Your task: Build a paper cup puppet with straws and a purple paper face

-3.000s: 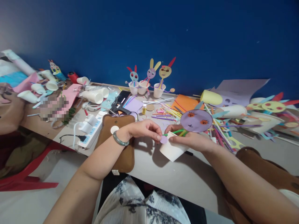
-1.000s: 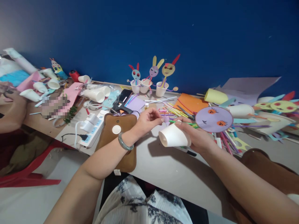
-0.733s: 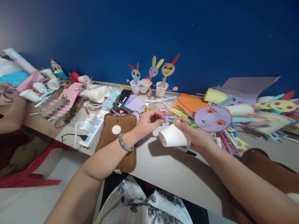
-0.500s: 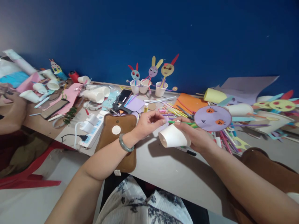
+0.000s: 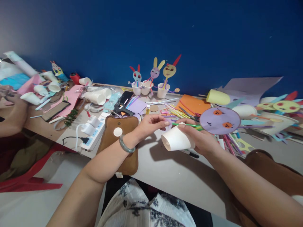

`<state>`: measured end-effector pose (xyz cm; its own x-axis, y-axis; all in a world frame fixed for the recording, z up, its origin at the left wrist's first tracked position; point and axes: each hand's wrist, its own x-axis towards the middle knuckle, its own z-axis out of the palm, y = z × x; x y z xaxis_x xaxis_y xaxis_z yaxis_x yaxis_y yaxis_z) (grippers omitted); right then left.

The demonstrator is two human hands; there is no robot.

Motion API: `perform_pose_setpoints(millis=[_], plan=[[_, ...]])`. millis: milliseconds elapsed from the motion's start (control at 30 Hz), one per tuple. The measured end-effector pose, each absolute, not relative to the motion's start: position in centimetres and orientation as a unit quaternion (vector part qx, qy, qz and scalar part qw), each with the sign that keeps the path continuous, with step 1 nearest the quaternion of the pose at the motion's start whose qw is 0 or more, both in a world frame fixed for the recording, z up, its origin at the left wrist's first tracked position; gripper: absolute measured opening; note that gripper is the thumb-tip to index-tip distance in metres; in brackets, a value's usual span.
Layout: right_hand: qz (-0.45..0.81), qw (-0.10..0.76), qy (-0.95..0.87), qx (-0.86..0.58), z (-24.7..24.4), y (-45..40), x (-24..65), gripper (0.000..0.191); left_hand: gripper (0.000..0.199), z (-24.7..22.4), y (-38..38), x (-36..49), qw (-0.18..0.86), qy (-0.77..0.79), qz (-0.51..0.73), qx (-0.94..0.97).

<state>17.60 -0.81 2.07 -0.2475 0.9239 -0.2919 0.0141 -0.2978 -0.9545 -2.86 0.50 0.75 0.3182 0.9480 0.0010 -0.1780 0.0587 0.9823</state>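
My right hand (image 5: 201, 137) is closed around a white paper cup (image 5: 176, 140), which lies tilted on its side in the air over the table. Beside it, a round purple paper face (image 5: 220, 120) with orange eyes and drawn lashes sticks out to the right of that hand. A green stick-like arm (image 5: 186, 125) runs above the cup toward my left hand (image 5: 152, 126). There, thumb and forefinger pinch a small purple paper piece (image 5: 168, 122) at the arm's end. My fingers partly hide this piece and how it joins the arm.
Behind stand paper-cup puppets (image 5: 155, 73). A black glue gun (image 5: 124, 107), a white power strip (image 5: 94, 134) and a brown pouch (image 5: 113, 126) are to the left. Colored sticks (image 5: 177, 113), orange paper (image 5: 194, 103) and more puppets (image 5: 286, 106) lie right. A co-worker's arm (image 5: 14, 110) shows far left.
The purple face has shifted slightly right and down, along with the right hand and cup. More of the green arm shows between my hands. My left hand keeps its pinch.
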Motion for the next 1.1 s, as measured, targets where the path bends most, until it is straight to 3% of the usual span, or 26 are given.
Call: perform_pose_setpoints(millis=[1100], plan=[[0.661, 0.332, -0.474, -0.477, 2.6, -0.6, 17.6, 0.039, 0.045, 0.6, 0.6, -3.1, 0.632, 0.341, 0.439, 0.540]])
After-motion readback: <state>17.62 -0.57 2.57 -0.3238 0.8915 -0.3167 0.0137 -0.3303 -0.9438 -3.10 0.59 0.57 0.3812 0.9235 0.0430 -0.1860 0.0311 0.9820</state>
